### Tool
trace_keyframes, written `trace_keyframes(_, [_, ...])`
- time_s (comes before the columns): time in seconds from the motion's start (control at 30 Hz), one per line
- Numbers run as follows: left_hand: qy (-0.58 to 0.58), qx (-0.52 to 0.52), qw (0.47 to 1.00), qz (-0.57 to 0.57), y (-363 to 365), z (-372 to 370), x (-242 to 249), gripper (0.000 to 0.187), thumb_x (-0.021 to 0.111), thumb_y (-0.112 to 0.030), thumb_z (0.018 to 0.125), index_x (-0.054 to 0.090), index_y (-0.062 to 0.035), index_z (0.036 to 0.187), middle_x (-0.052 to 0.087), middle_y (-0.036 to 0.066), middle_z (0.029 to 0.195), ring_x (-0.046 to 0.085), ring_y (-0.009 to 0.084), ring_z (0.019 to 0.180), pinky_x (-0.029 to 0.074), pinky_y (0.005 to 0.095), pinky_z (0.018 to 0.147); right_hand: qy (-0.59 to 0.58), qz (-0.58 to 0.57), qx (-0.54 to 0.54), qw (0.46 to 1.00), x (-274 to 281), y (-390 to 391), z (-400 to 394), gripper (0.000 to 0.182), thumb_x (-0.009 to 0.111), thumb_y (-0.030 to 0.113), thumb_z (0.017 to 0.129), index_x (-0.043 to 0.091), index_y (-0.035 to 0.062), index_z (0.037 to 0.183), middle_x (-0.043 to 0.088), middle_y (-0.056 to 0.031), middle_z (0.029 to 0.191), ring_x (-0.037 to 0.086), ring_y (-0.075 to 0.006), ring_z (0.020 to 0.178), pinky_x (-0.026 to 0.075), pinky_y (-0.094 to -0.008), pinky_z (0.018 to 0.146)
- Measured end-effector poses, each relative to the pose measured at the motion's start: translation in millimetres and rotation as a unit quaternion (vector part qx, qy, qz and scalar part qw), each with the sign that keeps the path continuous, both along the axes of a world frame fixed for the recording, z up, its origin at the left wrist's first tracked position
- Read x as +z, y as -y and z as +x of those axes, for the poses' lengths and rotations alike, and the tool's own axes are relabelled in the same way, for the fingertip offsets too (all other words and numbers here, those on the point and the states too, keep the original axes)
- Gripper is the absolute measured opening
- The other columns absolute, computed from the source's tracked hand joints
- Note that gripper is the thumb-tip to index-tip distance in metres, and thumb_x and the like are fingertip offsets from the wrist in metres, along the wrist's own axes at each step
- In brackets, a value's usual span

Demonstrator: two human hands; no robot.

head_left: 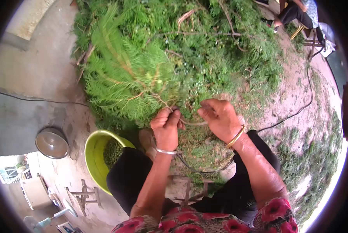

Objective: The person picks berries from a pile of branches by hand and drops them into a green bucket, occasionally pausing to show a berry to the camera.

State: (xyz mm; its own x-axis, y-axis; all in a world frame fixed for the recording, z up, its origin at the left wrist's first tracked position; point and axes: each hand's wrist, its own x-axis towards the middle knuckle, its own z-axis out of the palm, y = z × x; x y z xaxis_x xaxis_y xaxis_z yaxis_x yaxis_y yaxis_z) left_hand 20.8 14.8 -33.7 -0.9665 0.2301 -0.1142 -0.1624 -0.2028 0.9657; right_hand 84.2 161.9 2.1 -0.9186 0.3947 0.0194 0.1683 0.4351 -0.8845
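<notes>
My left hand point(166, 126), with a silver bangle at its wrist, is closed around the thin stem of a leafy evergreen branch point(123, 77). The feathery green sprays fan out up and to the left, with small pale green cones among them. From the fist the bare stem end point(195, 124) runs toward my right hand point(222, 118), which wears a gold bangle. The right hand's fingers are bent, with a small gap between thumb and forefinger, and nothing shows in them. To the left of my knee stands a yellow-green bucket point(91, 155) partly filled with small green cones point(112, 152).
A large heap of cut evergreen branches point(212, 46) lies ahead. A metal bowl point(52, 143), a wooden stool point(83, 196) and a fan point(51, 219) are on the left. A black cable point(298, 110) crosses the ground at right. Another person point(298, 15) sits far right.
</notes>
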Motion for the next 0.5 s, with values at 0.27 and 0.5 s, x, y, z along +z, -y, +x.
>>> trace_keyframes(0.27, [-0.050, -0.189, 0.974, -0.114, -8, 6, 49, 0.005, 0.053, 0.007, 0.083, 0.058, 0.0068, 0.084, 0.056, 0.007, 0.068, 0.052, 0.0103, 0.052, 0.046, 0.0239, 0.044, -0.044, -0.035, -0.026, 0.998, 23, -4, -6, 0.030, 0.067, 0.020, 0.079, 0.050, -0.0025, 0.069, 0.048, -0.0159, 0.053, 0.048, -0.0291, 0.047, 0.039, -0.0379, 0.048])
trace_keyframes(0.5, [-0.362, -0.095, 0.867, -0.328, -21, 1, 25, 0.008, 0.059, 0.004, 0.070, 0.052, -0.0007, 0.071, 0.050, 0.013, 0.059, 0.052, 0.0275, 0.047, 0.042, 0.0352, 0.043, -0.088, 0.058, -0.177, 0.978, 5, 9, -16, 0.045, 0.070, 0.034, 0.078, 0.052, -0.0075, 0.079, 0.050, -0.0131, 0.056, 0.049, -0.0180, 0.050, 0.040, -0.0310, 0.047])
